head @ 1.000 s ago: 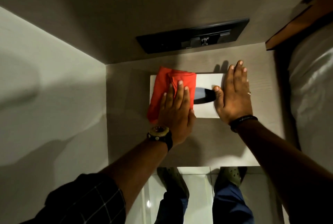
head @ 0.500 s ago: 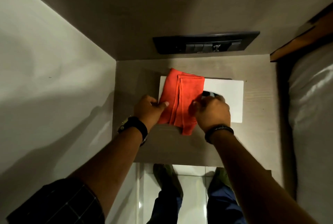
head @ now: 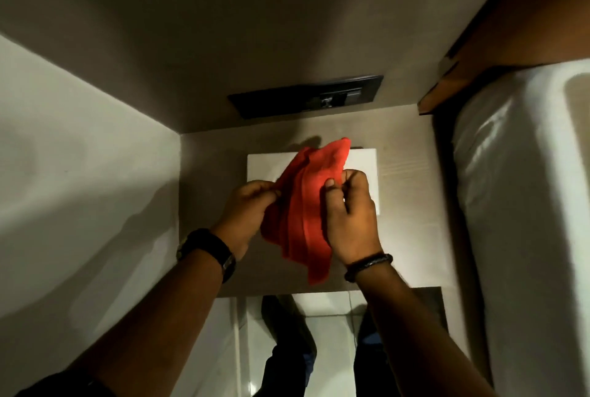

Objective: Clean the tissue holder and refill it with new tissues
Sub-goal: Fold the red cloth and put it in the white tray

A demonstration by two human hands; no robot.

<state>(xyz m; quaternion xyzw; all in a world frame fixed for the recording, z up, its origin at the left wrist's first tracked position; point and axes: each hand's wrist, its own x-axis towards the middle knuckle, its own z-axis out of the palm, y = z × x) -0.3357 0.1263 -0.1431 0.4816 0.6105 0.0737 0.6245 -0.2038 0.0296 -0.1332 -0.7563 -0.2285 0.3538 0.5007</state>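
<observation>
A white rectangular tissue holder point(head: 265, 167) lies flat on a small wooden bedside shelf point(head: 408, 205). A red cloth point(head: 303, 205) hangs bunched in the air above it, covering the holder's middle and its slot. My left hand point(head: 247, 211) pinches the cloth's left edge. My right hand point(head: 349, 214) grips its right side with thumb and fingers. Both hands are raised off the holder. No tissues are in view.
A black switch panel point(head: 306, 100) sits on the back wall just behind the shelf. A pale wall point(head: 79, 189) closes the left side. A white-covered bed point(head: 523, 205) and wooden headboard point(head: 510, 39) are at the right. Feet stand on tiled floor point(head: 332, 348) below.
The cloth lay on the holder under my left hand, with my right hand flat beside it. Both hands then gripped it and have lifted it off the holder.
</observation>
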